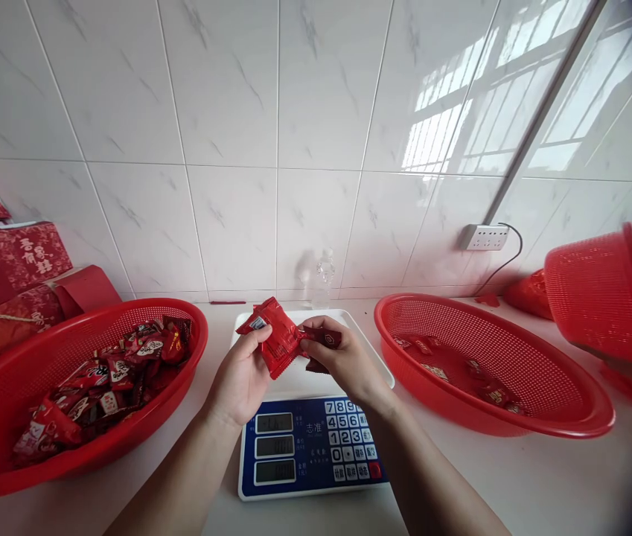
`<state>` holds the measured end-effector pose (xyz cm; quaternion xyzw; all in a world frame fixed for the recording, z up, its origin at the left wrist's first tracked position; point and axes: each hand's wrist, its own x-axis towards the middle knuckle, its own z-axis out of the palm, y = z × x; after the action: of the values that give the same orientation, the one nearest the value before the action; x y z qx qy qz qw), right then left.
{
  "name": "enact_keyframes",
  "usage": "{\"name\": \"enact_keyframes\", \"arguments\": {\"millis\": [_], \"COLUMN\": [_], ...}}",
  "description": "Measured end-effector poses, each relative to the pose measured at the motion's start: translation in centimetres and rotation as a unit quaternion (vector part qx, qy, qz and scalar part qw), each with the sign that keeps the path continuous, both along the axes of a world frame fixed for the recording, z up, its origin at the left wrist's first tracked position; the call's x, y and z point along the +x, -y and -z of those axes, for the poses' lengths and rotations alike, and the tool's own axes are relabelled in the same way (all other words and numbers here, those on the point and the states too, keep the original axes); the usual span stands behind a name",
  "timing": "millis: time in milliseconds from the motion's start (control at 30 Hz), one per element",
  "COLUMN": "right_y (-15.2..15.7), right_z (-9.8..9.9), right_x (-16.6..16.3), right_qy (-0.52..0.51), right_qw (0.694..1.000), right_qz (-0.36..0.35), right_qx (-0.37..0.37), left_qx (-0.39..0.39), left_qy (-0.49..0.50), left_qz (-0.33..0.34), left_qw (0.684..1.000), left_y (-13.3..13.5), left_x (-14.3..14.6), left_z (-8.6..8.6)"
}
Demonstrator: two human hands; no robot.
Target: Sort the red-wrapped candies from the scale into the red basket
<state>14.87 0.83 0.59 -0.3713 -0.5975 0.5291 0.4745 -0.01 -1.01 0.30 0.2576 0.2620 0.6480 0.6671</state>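
Both forearms reach in from the bottom edge of the frame and meet near the middle. The left hand (243, 376) is closed on a red packet (283, 344), thumb laid flat across its face. The right hand (343, 361) curls palm down and pinches a dark red packet (330, 338), its fingertips meeting the red one's right edge; I can't tell whether they grip that too.

The pair are held up at the centre over the white tray of a scale (249, 484), whose blue keypad panel shows at lower centre. It stands on a pale counter (550, 491) against a white tiled wall (231, 112), with window light glaring at upper right. A basket (199, 335) heaped with wrapped sweets (115, 372) fills the lower left; another basket (578, 428), more thinly filled, sits at right. Red boxes (30, 253) stack at the left edge, and a clear bottle (324, 277) stands behind the tray.

The red packet lies aslant, long axis running from upper left to lower right, its barcode label toward the upper-left end. The darker one points rightward, nearly level.
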Motion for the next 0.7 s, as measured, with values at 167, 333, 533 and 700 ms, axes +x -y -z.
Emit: {"name": "enact_keyframes", "arguments": {"millis": [167,333,533,700], "right_y": [-0.7,-1.5,-2.4,-2.8], "right_z": [0.1,-0.1,0.7,1.9], "right_x": [1.0,2.9,3.7,3.0], "right_qy": [0.033,0.178,0.444,0.403], "right_qw": [0.995,0.947,0.833,0.876], "right_qz": [0.057,0.195,0.218,0.053], "right_qx": [0.074,0.181,0.248,0.258], "left_qx": [-0.017,-0.085,-0.069,-0.014], "left_qy": [-0.025,-0.020,-0.029,-0.077], "left_qz": [-0.069,-0.131,-0.119,-0.061], "left_qw": [0.997,0.988,0.990,0.995], "left_y": [-0.5,-1.1,-1.2,-1.0], "left_x": [-0.4,-1.3,-1.6,-1.4], "left_z": [0.1,-0.1,0.0,0.4]}}
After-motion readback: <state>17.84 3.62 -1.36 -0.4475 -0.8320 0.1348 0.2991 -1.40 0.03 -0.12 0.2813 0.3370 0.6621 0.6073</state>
